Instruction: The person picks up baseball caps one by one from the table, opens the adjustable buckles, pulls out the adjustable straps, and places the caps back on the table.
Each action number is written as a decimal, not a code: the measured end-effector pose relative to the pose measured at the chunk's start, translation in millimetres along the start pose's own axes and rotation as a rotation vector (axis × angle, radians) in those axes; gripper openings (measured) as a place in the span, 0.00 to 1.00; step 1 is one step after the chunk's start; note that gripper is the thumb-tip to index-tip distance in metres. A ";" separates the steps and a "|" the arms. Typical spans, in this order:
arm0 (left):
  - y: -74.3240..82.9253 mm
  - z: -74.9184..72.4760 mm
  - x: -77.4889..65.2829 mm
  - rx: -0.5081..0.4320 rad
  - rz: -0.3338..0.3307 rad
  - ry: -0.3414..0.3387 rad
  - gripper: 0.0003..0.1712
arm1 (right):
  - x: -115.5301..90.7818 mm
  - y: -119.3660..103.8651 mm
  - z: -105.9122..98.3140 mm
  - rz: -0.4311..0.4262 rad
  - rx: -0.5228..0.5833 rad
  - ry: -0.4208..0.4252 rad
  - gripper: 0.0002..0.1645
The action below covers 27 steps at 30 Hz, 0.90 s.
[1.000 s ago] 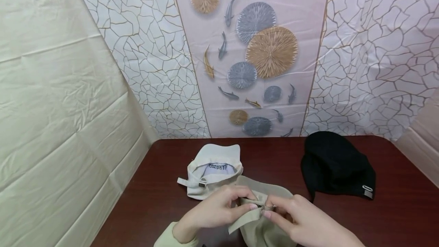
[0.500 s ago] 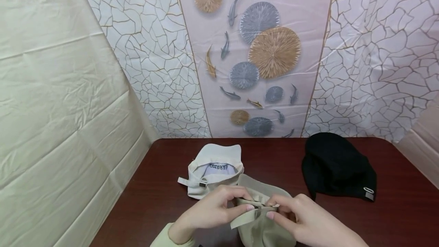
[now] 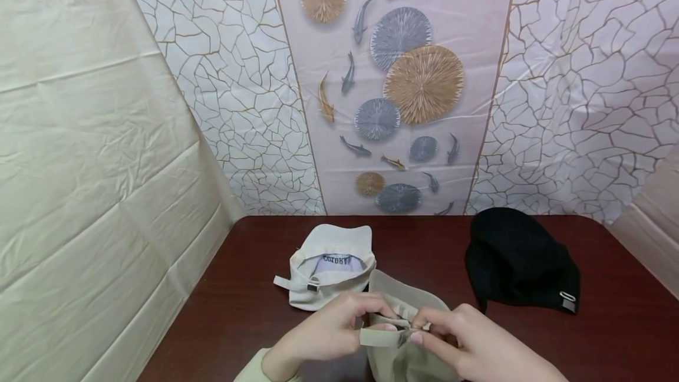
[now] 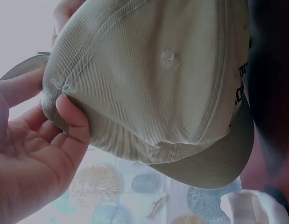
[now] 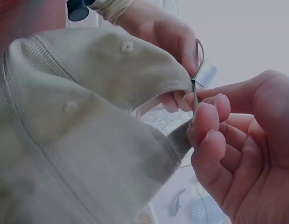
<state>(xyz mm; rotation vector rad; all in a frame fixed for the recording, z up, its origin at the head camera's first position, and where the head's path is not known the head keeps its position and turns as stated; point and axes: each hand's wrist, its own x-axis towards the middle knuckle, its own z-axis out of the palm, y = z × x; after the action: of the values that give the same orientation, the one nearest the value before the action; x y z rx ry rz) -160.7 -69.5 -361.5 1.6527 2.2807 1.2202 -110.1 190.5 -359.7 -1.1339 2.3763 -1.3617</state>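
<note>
A beige baseball cap (image 3: 411,361) is held at the near side of the table, its brim (image 3: 403,290) pointing away. My left hand (image 3: 331,329) grips the cap's back edge beside the strap buckle; the left wrist view shows its fingers (image 4: 72,116) curled over the fabric. My right hand (image 3: 464,338) pinches the strap at the buckle, thumb and fingertips together, nearly meeting the left fingertips. A flat loose end of the strap (image 3: 379,338) sticks out to the left. In the right wrist view the strap (image 5: 179,140) runs from the cap into the right fingers, which partly hide the buckle.
Behind the left hand lies a white cap (image 3: 345,237), its opening facing me and its strap end out to the left. A black cap (image 3: 517,258) with a metal buckle lies at the right of the dark red table (image 3: 223,323). Patterned cloth (image 3: 403,93) hangs behind.
The strap's loose end has swung up from slanting down-left to nearly level. Both hands stay at the cap's back edge with small finger shifts. The other caps have not moved.
</note>
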 end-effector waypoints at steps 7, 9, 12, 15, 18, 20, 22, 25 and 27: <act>1.2 -4.2 -5.6 -0.020 -0.039 0.006 0.04 | -7.4 6.1 -4.1 0.010 -0.048 0.034 0.06; 1.4 -7.2 -7.7 -0.040 -0.064 0.015 0.05 | -10.9 8.4 -6.5 0.003 -0.077 0.062 0.06; 1.7 -9.7 -8.8 -0.052 -0.075 0.019 0.05 | -13.4 9.3 -8.5 0.002 -0.099 0.080 0.06; 2.6 -9.3 -8.3 -0.056 -0.074 0.021 0.05 | -12.2 7.6 -7.2 0.022 -0.083 0.067 0.07; 2.7 -7.4 -7.6 -0.060 -0.061 0.032 0.05 | -9.6 4.8 -2.8 0.044 -0.020 0.034 0.13; 2.9 -5.8 -6.8 -0.053 -0.042 0.038 0.05 | -7.5 2.9 0.8 0.038 0.006 0.012 0.14; 3.5 -3.9 -5.7 -0.044 -0.029 0.039 0.05 | -5.4 0.6 4.1 0.007 -0.004 0.005 0.12; 5.3 -1.6 -4.3 -0.027 -0.009 0.035 0.04 | -2.9 -1.9 7.7 -0.046 -0.041 0.020 0.09; 6.7 -0.5 -3.8 -0.035 -0.013 0.029 0.04 | -2.2 -3.2 8.8 -0.067 -0.045 0.026 0.08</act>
<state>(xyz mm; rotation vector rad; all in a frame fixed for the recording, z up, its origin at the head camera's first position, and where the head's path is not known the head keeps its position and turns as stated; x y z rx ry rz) -154.2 -72.3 -358.3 1.6170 2.2688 1.2822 -102.5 185.3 -362.5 -1.2250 2.4193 -1.3587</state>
